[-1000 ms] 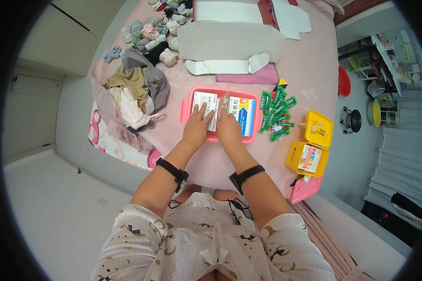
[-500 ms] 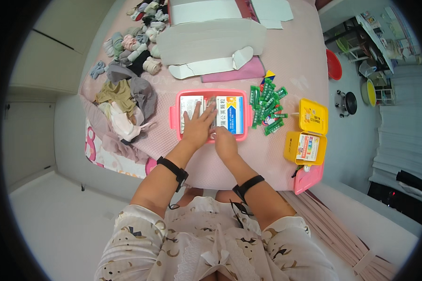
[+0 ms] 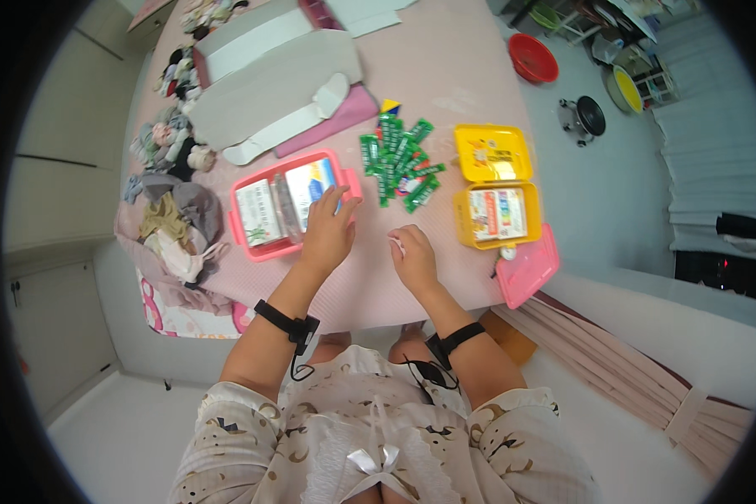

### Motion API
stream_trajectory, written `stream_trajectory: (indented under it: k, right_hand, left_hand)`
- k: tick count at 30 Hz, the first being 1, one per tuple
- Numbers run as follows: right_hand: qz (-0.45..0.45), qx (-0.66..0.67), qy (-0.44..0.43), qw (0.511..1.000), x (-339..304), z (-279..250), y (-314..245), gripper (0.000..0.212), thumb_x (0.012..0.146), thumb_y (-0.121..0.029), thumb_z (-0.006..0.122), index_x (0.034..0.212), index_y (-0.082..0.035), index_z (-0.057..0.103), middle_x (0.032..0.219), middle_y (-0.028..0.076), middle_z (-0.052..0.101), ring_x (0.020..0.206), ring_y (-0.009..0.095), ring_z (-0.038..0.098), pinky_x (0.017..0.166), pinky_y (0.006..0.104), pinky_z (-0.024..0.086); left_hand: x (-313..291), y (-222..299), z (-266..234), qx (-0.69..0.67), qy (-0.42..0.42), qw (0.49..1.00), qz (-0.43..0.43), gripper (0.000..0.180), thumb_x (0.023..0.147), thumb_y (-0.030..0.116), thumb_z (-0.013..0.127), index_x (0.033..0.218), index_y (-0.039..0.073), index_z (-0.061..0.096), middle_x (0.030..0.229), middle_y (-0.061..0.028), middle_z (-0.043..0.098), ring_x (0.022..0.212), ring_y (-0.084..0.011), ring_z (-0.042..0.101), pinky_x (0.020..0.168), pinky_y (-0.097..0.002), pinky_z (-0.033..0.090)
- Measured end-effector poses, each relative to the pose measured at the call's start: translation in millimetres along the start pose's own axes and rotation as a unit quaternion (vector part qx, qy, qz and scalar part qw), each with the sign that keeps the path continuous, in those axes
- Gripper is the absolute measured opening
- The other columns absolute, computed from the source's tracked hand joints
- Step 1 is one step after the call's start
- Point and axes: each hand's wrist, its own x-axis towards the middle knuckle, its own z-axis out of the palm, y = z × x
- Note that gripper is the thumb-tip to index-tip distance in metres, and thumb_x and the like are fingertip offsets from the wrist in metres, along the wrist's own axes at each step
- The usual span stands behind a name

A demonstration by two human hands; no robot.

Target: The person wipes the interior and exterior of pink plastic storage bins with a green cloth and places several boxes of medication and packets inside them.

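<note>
My left hand [image 3: 329,233] is open, fingers spread over the right side of a pink plastic tray [image 3: 270,254]. Inside the tray lie a white box [image 3: 258,214] and a white-and-blue box [image 3: 307,180], with a brownish clear-wrapped packet [image 3: 286,207] squeezed between them. To the right, above the bed cover, my right hand [image 3: 416,259] is closed in a pinch. Something small and pale shows at its fingertips, too small to name. Beyond it lies a loose pile of green stick sachets [image 3: 401,160].
A yellow lidded box [image 3: 496,238], its lid raised, stands at right with a carton inside, beside a pink lid [image 3: 531,267]. Clothes [image 3: 176,214] and rolled socks [image 3: 164,139] lie at left. An opened cardboard box [image 3: 277,80] sits behind the tray.
The view has swung to the right, so the tray appears further left. Both hands have come out of the tray's middle; my right hand is now beside it, pinching something pale.
</note>
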Motion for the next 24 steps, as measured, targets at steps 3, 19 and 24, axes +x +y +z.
stream_trajectory:
  k: [3, 19, 24]
  right_hand:
    - [0.054, -0.016, 0.025, 0.998, -28, -58, 39, 0.017, 0.074, -0.001, 0.063, 0.090, -0.005, 0.061, 0.090, 0.011, 0.057, 0.087, 0.031, 0.056, 0.076, 0.0395, 0.046]
    - [0.603, 0.117, 0.086, 0.784, -226, -234, 296, 0.044, 0.085, -0.015, 0.061, 0.128, -0.008, 0.052, 0.127, 0.017, 0.053, 0.119, 0.030, 0.049, 0.096, 0.0356, 0.041]
    - [0.606, 0.296, 0.092, 0.733, -249, -219, 329, 0.049, 0.088, -0.013, 0.057, 0.135, -0.011, 0.046, 0.119, 0.010, 0.056, 0.106, 0.021, 0.051, 0.090, 0.0336, 0.040]
  left_hand:
    - [9, 62, 36, -0.063, 0.008, 0.997, 0.039, 0.043, 0.072, -0.003, 0.063, 0.113, 0.009, 0.057, 0.123, -0.0138, 0.051, 0.115, -0.0346, 0.048, 0.095, -0.0419, 0.041]
    - [-3, 243, 283, -0.120, -0.386, 0.914, -0.006, 0.061, 0.080, 0.007, 0.062, 0.137, 0.011, 0.039, 0.138, -0.0229, 0.040, 0.121, -0.0382, 0.046, 0.102, -0.0407, 0.040]
    - [-6, 235, 326, -0.122, -0.355, 0.924, 0.067, 0.056, 0.081, 0.009, 0.061, 0.135, 0.010, 0.044, 0.138, -0.0239, 0.041, 0.120, -0.0382, 0.048, 0.100, -0.0392, 0.042]
